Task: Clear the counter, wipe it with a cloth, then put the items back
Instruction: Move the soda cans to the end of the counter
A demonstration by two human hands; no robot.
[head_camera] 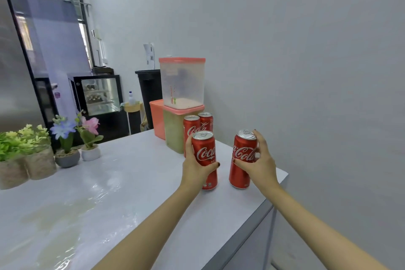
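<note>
Far left of the fingers, along the back edge of the counter (105,193), stand two green plants in burlap wraps (26,160). Next come a blue flower in a grey pot (65,140) and a pink flower in a white pot (90,138), all well apart from both hands. The counter top is white and glossy, with shiny streaks on its near left part.

Beyond the fingertips against the wall is a salmon box (156,118). Beside it stands a green-filled tub with a pink lid (174,131), with a tall clear container (182,83) stacked on top. Two back cans (198,124) stand upright just behind the left fingers, touching or nearly touching the tub.

The left hand (195,169) grips the left can (205,149) around its middle — thumb pressed across the front low on the logo, the other fingers curled round the far left side and mostly hidden. The can is upright with its base at counter level; cannot tell whether it is resting or just lifted.

The right hand (260,160) holds the right can (241,151) — thumb across the front and fingers curled round the right side up to the top rim. This can tilts slightly, with its base low at the counter near the right edge. The two held cans are near each other but not touching.
</note>
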